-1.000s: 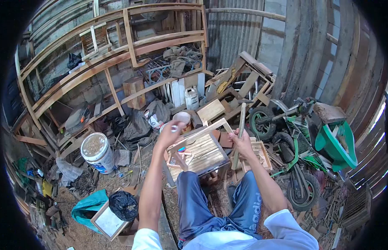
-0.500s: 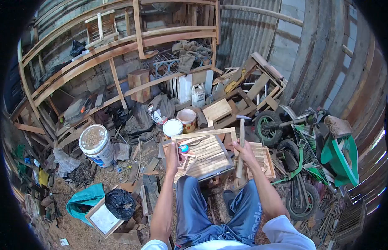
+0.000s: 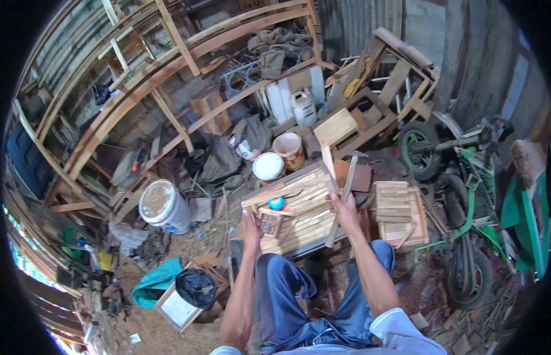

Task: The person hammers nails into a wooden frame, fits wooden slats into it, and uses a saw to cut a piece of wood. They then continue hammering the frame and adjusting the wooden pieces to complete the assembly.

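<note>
My left hand [image 3: 250, 232] is closed on one end of a thin wooden frame [image 3: 287, 191], whose long strip crosses toward my right hand. My right hand [image 3: 345, 214] grips a hammer [image 3: 347, 192] by its handle, the dark head pointing up and away. The frame's far end also lies at the right fingers, partly hidden by them. Both hands are above a slatted wooden worktop [image 3: 308, 207] in front of my knees. On it sit a small blue round object [image 3: 276, 203] and a small wooden box [image 3: 271, 225], close to my left hand.
White buckets [image 3: 268, 166] stand behind the worktop, another bucket [image 3: 163, 204] to the left. Slatted wooden pieces [image 3: 394, 204] lie at the right, beside a green small motorbike [image 3: 465, 207]. A black bag [image 3: 196, 288] is at lower left. Scrap wood [image 3: 382, 100] is piled behind.
The camera view has tilted and turned, shifting the surroundings. The hammer now leans with its head further right and its lower end showing below my right hand. Both hands keep their hold.
</note>
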### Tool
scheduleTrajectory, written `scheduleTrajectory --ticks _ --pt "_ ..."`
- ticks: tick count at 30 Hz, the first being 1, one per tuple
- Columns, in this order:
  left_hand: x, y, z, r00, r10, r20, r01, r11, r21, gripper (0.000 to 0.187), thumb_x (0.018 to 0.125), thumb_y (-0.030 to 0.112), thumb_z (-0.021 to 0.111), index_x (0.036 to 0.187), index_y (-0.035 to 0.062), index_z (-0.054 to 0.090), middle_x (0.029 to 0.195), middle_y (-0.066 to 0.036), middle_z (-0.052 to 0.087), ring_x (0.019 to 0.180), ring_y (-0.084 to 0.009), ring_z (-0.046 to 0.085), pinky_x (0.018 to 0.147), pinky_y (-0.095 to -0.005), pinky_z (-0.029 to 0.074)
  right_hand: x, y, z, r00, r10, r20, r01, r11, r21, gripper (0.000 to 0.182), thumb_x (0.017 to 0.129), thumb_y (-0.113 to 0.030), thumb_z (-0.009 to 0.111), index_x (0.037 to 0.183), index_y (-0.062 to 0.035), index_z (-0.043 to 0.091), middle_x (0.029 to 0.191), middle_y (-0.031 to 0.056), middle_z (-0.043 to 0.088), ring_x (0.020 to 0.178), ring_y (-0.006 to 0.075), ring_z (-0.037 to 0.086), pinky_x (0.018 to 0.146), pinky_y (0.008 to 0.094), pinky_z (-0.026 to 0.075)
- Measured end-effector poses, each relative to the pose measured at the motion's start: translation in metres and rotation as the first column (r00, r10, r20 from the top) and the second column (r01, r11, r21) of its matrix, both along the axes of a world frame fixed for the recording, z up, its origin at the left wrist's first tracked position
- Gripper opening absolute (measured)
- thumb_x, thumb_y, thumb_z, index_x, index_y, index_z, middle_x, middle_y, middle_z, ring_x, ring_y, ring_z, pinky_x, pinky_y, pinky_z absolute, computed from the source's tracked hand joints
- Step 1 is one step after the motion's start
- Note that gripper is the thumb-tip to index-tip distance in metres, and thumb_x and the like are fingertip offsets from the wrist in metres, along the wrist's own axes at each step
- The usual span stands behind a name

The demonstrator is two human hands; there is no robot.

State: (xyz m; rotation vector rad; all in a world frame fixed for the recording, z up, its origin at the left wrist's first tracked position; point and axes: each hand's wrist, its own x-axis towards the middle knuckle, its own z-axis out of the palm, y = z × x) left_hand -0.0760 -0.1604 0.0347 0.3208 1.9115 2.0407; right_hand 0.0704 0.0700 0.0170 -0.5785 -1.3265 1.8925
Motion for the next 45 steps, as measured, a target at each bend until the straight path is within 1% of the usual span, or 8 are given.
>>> scheduleTrajectory --ticks 11,15,22,25,28,35,40,45 --pt "0.006 -0.041 0.012 0.995 0.094 0.011 -0.094 0.996 0.006 0.053 0.093 0.063 0.035 0.094 0.012 0.05 0.067 0.004 0.042 0.051 -0.006 0.042 0.042 -0.022 0.033 -0.022 -0.028 -0.001 0.983 0.024 -0.181 -0.035 0.997 -0.061 0.018 0.091 -0.009 0.057 0.095 -0.0056 0.04 0.08 0.0086 0.064 0.056 0.0072 0.046 0.049 0.0222 0.038" --pt "0.011 -0.053 0.019 0.987 0.162 0.003 -0.161 0.977 0.14 0.037 0.094 0.044 0.051 0.099 0.0078 0.052 0.081 -0.002 0.051 0.067 -0.0126 0.054 0.059 -0.0277 0.049 -0.008 -0.026 0.0 0.99 0.14 -0.031 -0.14 0.99 -0.009 0.036 0.092 -0.017 0.058 0.121 -0.0002 0.044 0.093 0.0092 0.068 0.069 0.009 0.056 0.057 0.0239 0.043" --pt "0.0 -0.083 0.005 0.994 -0.058 0.093 0.043 0.987 0.152 0.046 0.093 0.024 0.058 0.132 0.0025 0.046 0.107 -0.005 0.058 0.09 -0.0151 0.058 0.075 -0.0299 0.049 0.014 -0.02 -0.004 0.871 0.301 0.389 -0.353 0.933 0.066 0.038 0.086 -0.022 0.065 0.114 0.0032 0.059 0.101 0.0142 0.067 0.098 0.0222 0.06 0.087 0.0355 0.044" --pt "-0.001 -0.092 0.0 0.994 -0.061 0.091 0.052 0.993 0.104 0.045 0.093 0.024 0.059 0.13 0.0013 0.049 0.104 -0.005 0.06 0.09 -0.0138 0.058 0.077 -0.0285 0.048 0.012 -0.018 -0.003 0.869 0.273 0.413 -0.356 0.925 0.137 0.039 0.085 -0.023 0.066 0.114 0.0032 0.059 0.099 0.0144 0.067 0.096 0.0227 0.061 0.085 0.0359 0.045" --pt "0.009 -0.1 -0.005 0.994 -0.087 -0.071 0.058 0.94 -0.337 0.04 0.092 0.024 0.06 0.126 0.0026 0.054 0.101 -0.005 0.062 0.087 -0.0122 0.059 0.077 -0.0273 0.048 0.005 -0.023 -0.022 0.845 0.19 0.5 -0.317 0.931 0.182 0.039 0.082 -0.024 0.069 0.111 0.001 0.062 0.097 0.016 0.067 0.093 0.0255 0.062 0.084 0.0366 0.046" --pt "-0.001 -0.126 -0.077 0.903 -0.274 0.33 0.349 0.917 -0.193 0.045 0.089 0.02 0.063 0.127 0.0019 0.05 0.111 -0.009 0.061 0.098 -0.0194 0.06 0.085 -0.0354 0.049 0.004 -0.031 -0.048 0.709 -0.017 0.705 -0.328 0.877 0.351 0.046 0.078 -0.025 0.074 0.114 -0.0001 0.062 0.098 0.0173 0.067 0.092 0.0261 0.063 0.084 0.0371 0.048" --pt "-0.012 -0.117 -0.068 0.899 -0.224 0.376 0.287 0.951 -0.119 0.029 0.092 0.026 0.06 0.11 0.0025 0.058 0.092 -0.006 0.065 0.085 -0.0174 0.062 0.079 -0.0323 0.049 0.009 -0.016 -0.065 0.753 0.068 0.654 -0.424 0.811 0.404 0.038 0.081 -0.024 0.071 0.109 0.0008 0.064 0.093 0.0156 0.069 0.085 0.0222 0.065 0.078 0.034 0.049" --pt "-0.017 -0.117 -0.072 0.929 -0.145 0.34 0.192 0.975 -0.11 0.026 0.092 0.027 0.06 0.099 0.0019 0.062 0.083 -0.004 0.064 0.074 -0.0146 0.06 0.066 -0.0306 0.048 0.008 -0.004 -0.094 0.646 -0.136 0.751 -0.281 0.873 0.4 0.039 0.083 -0.026 0.068 0.109 0.0015 0.062 0.09 0.0231 0.068 0.088 0.0342 0.066 0.078 0.0423 0.05"
